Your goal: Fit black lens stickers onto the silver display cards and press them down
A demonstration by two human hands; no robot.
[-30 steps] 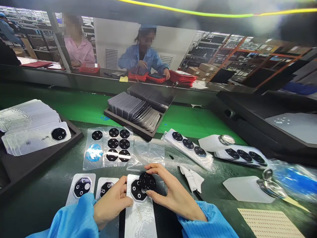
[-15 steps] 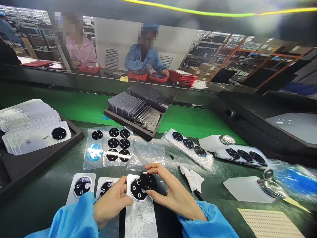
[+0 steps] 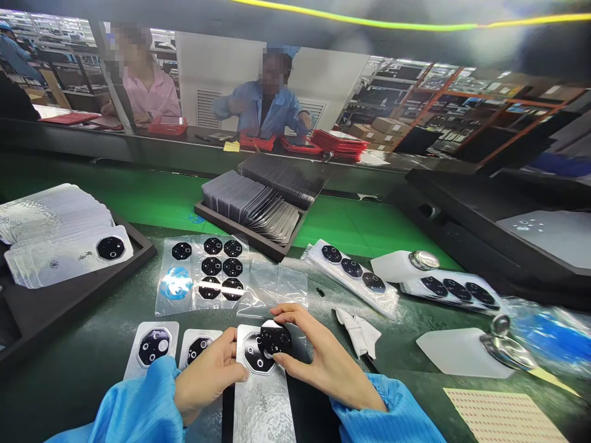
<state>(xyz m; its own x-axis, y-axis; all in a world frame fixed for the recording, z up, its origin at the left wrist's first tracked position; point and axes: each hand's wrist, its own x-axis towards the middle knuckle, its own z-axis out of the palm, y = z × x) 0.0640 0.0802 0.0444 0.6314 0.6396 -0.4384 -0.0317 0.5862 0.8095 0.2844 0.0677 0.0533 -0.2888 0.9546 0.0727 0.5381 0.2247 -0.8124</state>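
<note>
Here, a dark green table (image 3: 83, 351) carries, from left to right, a black tray (image 3: 92, 292) of silver plates, clear sheets (image 3: 196, 258) of black octagons, a low box (image 3: 237, 234) of upright cards and 2 white bottles (image 3: 457, 351); beyond it, 2 co-workers (image 3: 148, 95) appear, then orange-posted shelving (image 3: 438, 89). The left hand (image 3: 207, 378) pinches a silver panel (image 3: 263, 406) by its left edge; the right hand (image 3: 327, 363) holds a black disc (image 3: 277, 341) between thumb and fingers, overlapping that panel's dark patch, contact unclear. The left hand mostly hides a neighbouring panel (image 3: 202, 343); the view's lower edge cuts both panels.
</note>
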